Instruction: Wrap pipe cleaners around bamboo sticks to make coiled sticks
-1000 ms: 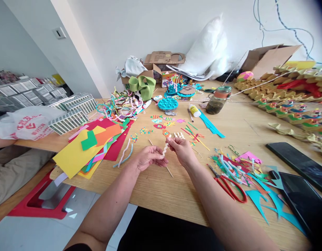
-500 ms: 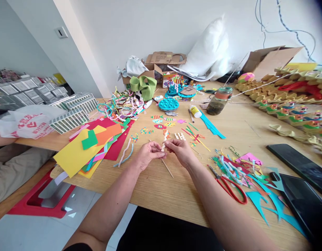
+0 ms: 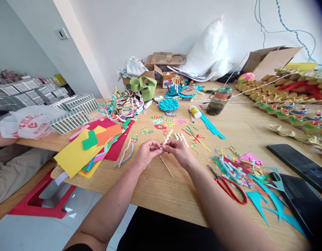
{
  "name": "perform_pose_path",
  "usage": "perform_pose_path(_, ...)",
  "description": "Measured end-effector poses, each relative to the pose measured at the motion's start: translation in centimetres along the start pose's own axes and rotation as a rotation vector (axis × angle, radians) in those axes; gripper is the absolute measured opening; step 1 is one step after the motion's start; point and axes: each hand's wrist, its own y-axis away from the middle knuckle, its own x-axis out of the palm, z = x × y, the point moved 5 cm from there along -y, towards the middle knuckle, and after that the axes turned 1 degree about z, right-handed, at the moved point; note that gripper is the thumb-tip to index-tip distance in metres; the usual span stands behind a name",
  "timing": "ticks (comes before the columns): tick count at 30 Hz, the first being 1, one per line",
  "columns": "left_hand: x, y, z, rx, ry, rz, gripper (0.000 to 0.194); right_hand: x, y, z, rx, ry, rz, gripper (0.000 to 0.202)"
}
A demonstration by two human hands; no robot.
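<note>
Over the middle of the wooden table, my left hand (image 3: pixel 147 154) and my right hand (image 3: pixel 178 150) meet at the fingertips. Both pinch the lower end of a white twisted strip (image 3: pixel 168 136), whose curly upper part leans up to the right. More white curly strips (image 3: pixel 181 138) lie just beyond my right hand. Below the fingers a thin wooden stick (image 3: pixel 166 166) rests on the table, its far end hidden by my hands. Colourful paper fish (image 3: pixel 160 127) are laid out past my fingertips, near a blue bumpy disc (image 3: pixel 168 104).
Stacked coloured sheets (image 3: pixel 74 153) lie at left. Red-handled scissors (image 3: pixel 232 190) sit beside paper scraps (image 3: pixel 235 170) at right, near two dark phones (image 3: pixel 299 167). A glue bottle (image 3: pixel 195 111) and a glass jar (image 3: pixel 220 101) stand farther back. Another person's leg (image 3: pixel 12 170) shows at left.
The white strip has tilted from nearly upright to leaning right. My fingertips have closed nearer together around its lower end, and more of the curly strips on the table shows.
</note>
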Motion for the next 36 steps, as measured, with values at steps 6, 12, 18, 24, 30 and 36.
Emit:
perform_pose_path(6, -0.3, -0.2, 0.3, -0.020, -0.053, -0.042, 0.028, 0.1, -0.1, 0.1, -0.041, -0.041, 0.023, 0.027)
perform_pose_path(12, 0.0, -0.1, 0.3, -0.030, -0.112, -0.006, 0.029, -0.3, -0.3, -0.5, -0.046, 0.023, -0.013, 0.030)
perform_pose_path(18, -0.2, 0.0, 0.5, -0.070, -0.069, 0.003, 0.027, -0.4, -0.2, -0.6, -0.026, 0.113, 0.002, 0.032)
perform_pose_path(24, -0.4, 0.0, 1.1, -0.154, 0.012, 0.036, 0.025, -0.3, -0.2, -0.6, -0.039, 0.216, 0.023, 0.033)
perform_pose_path(30, -0.2, 0.1, 0.9, -0.187, 0.064, 0.029, 0.025, 0.0, -0.2, -0.7, -0.062, 0.286, 0.040, 0.036)
perform_pose_path(36, -0.2, 0.0, 1.0, -0.178, 0.080, 0.021, 0.022, 0.2, -0.3, -0.9, -0.081, 0.322, 0.044, 0.036)
